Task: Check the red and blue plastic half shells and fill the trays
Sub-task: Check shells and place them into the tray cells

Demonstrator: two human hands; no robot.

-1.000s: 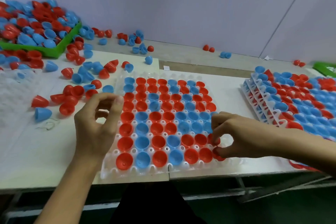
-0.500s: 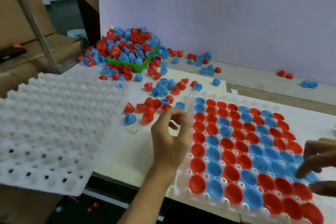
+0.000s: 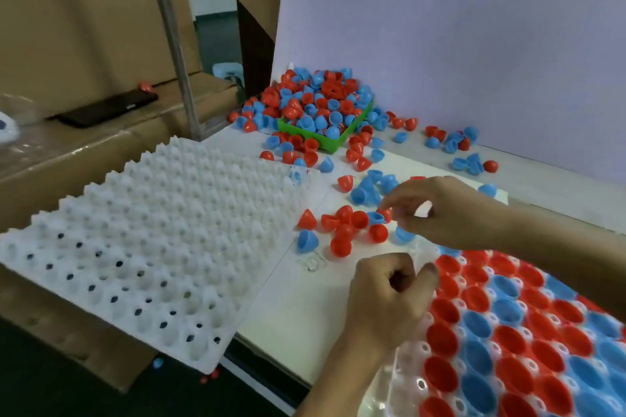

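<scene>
The filled tray (image 3: 408,379) at the lower right holds red and blue half shells in most of its cups. My left hand (image 3: 386,301) sits at the tray's left edge with its fingers curled; nothing shows inside them, and the thumb lies against the rim. My right hand (image 3: 450,210) reaches left across the tray's far corner into a cluster of loose half shells (image 3: 345,225). Its thumb and forefinger pinch a red half shell (image 3: 385,214), which is partly blurred. A blue half shell (image 3: 403,234) lies just under that hand.
An empty white tray (image 3: 152,247) lies upside down at the left, overhanging the table edge. A green bin (image 3: 327,143) heaped with shells stands at the back against a white board. A black phone (image 3: 105,108) rests on cardboard boxes, beside a metal pole (image 3: 172,44).
The view swung left, off the stacked trays. My right hand left the tray's right side and crossed to the loose shells. My left hand stayed at the tray's left edge.
</scene>
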